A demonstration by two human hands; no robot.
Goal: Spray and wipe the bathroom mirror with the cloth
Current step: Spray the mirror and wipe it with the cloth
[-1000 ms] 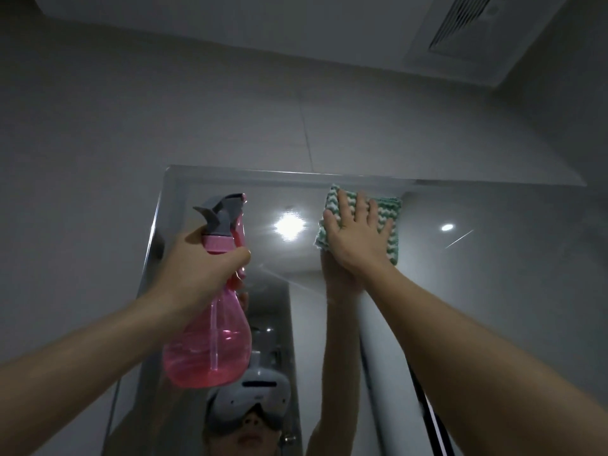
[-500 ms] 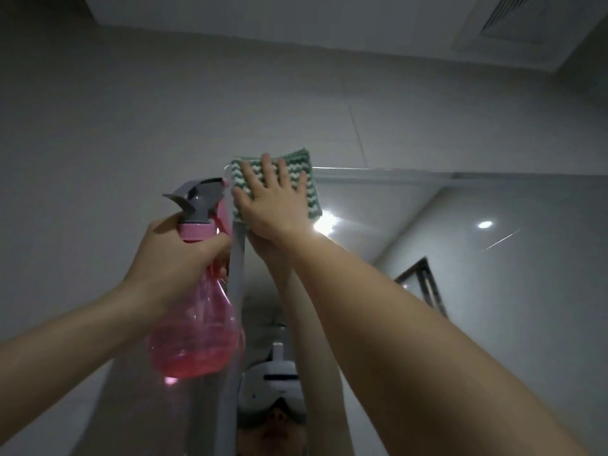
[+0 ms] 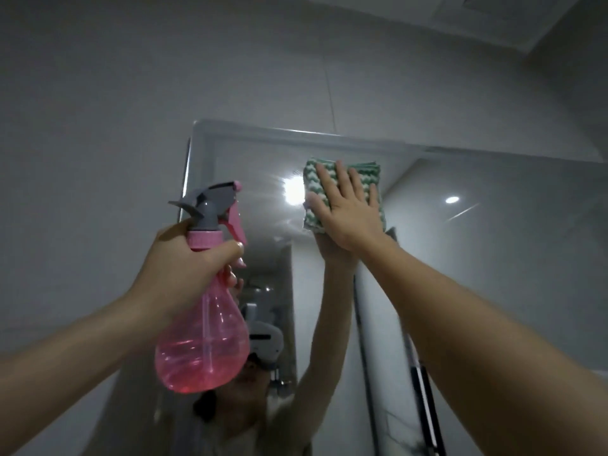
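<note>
**A:** Reading from the left, what did we hold first?

**B:** Our left hand point(image 3: 194, 268) was curled round the neck of the pink spray bottle point(image 3: 204, 330), just under its grey trigger head. The bottle hung below the hand, its long axis nearly upright, with the nozzle pointing away from us toward the mirror point(image 3: 493, 258). No finger lay on the trigger that we could see.

**A:** And to the right of it?

**B:** Our right hand point(image 3: 348, 212) lay flat, fingers straight and spread, pressing the folded green-and-white cloth point(image 3: 365, 174) against the glass. The cloth sat directly under the palm and fingers, showing beyond the fingertips and at the thumb side.

**A:** Which relation governed the next stroke?

**B:** We judged it to be the mirror's top edge, just beyond the fingertips, and its left edge, farther off past the thumb. Most unwiped glass lay toward the wrist and to the little-finger side, so the right hand, already in contact, was the nearer one.
</note>
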